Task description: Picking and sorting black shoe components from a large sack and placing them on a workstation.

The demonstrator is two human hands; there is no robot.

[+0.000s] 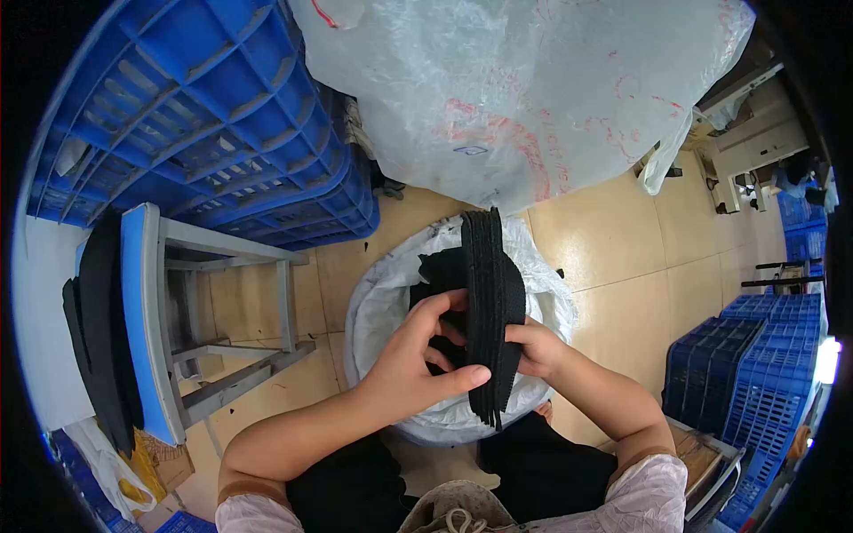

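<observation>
With the fingers (464,380) of the left hand (404,351) and the right hand (539,349), grasping from both sides a thick, elongated bundle of layered black fabric strips (484,302), ridged along its length and ragged at the lower end. Holding it above a round, crumpled white plastic sack (369,306) on glossy tan floor tiles (622,258). Working beside a grey-framed stool (139,320) with a flat blue top, facing a cloudy, wrinkled, red-marked plastic bag (533,98).

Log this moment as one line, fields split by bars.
left hand: holding black fabric bundle | right hand: holding it too | beneath: white sack | left side: stool
</observation>
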